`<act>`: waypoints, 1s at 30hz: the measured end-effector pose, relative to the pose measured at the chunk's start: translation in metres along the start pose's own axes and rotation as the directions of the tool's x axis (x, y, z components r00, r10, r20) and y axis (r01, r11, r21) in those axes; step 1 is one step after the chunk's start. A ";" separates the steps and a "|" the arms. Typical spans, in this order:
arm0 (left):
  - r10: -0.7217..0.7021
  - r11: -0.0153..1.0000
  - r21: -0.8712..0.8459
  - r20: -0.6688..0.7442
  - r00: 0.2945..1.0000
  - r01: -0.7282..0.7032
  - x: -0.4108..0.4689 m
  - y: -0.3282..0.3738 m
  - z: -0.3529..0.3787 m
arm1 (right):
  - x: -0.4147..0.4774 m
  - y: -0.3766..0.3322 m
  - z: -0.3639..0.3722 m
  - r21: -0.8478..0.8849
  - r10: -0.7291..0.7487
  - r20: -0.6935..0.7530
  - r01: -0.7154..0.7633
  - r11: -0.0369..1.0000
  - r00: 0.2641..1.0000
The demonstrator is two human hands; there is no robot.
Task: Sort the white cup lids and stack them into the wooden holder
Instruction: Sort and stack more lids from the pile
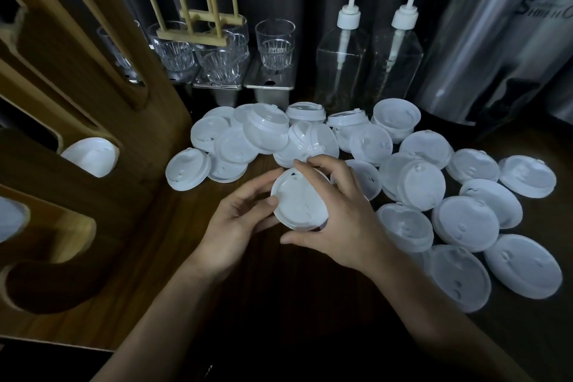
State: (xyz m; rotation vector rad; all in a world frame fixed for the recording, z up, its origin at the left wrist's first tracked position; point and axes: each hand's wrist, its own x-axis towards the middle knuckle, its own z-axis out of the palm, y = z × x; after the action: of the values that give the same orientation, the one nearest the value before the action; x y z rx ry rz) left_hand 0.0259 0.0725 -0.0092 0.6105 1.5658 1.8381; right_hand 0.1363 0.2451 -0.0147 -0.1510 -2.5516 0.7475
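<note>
Holding one white lid in both hands just over the table, right in front of the loose pile. My left hand pinches the left rim, thumb on the face and fingers round the edge. My right hand is curled over the far and right side, fingertips on the rim. Can't tell if it's a single lid or a couple nested

Risks as I see them:
- thin rim squeezed from two sides: too much pressure and it flexes and pops out into the pile
- the pile is mixed, some dome up, some flipped, and it looks like more than one size. Misjudge that and the lid lands in the wrong slot of the holder, or won't nest on the lids already in the slot
- my right forearm sits close over the lids on the right, so a careless swing toward the holder could drag some out of place
- glasses stand behind the pile, well apart from my hands: low risk unless I reach deep
</note>
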 end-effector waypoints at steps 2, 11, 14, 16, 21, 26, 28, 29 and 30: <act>-0.002 1.000 -0.003 -0.017 1.000 0.002 0.001 0.001 -0.001 | 0.000 0.000 -0.006 -0.019 0.041 0.101 -0.039 0.999 0.994; -0.061 0.998 0.011 -0.131 0.989 0.063 0.003 -0.003 -0.009 | -0.014 0.019 -0.052 -0.308 0.262 0.212 -0.190 0.932 0.941; -0.072 0.997 0.006 -0.153 0.986 0.073 0.004 -0.005 -0.008 | -0.018 0.018 -0.055 -0.382 0.289 0.252 -0.179 0.907 0.924; -0.082 0.996 0.003 -0.162 0.983 0.084 0.004 -0.005 -0.006 | -0.019 0.016 -0.055 -0.410 0.307 0.269 -0.180 0.894 0.913; -0.089 0.996 0.015 -0.149 0.985 0.092 0.005 -0.006 -0.002 | -0.019 0.020 -0.051 -0.440 0.303 0.278 -0.159 0.884 0.912; -0.086 0.996 0.024 -0.156 0.984 0.090 0.006 -0.004 -0.001 | -0.021 0.025 -0.051 -0.362 0.284 0.206 -0.196 0.911 0.937; -0.083 0.996 0.025 -0.168 0.982 0.088 0.006 -0.003 -0.001 | -0.023 0.027 -0.053 -0.292 0.288 0.172 -0.230 0.928 0.942; -0.082 0.996 0.023 -0.175 0.981 0.088 0.007 -0.003 -0.001 | -0.024 0.028 -0.054 -0.261 0.294 0.161 -0.247 0.933 0.942; -0.082 0.996 0.019 -0.183 0.980 0.087 0.007 -0.002 -0.001 | -0.025 0.028 -0.055 -0.221 0.301 0.154 -0.264 0.939 0.941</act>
State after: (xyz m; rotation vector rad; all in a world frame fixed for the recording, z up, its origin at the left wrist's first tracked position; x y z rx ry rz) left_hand 0.0209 0.0775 -0.0121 0.3899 1.7097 1.8549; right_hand 0.1830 0.2891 0.0007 -0.5501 -2.8168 0.6336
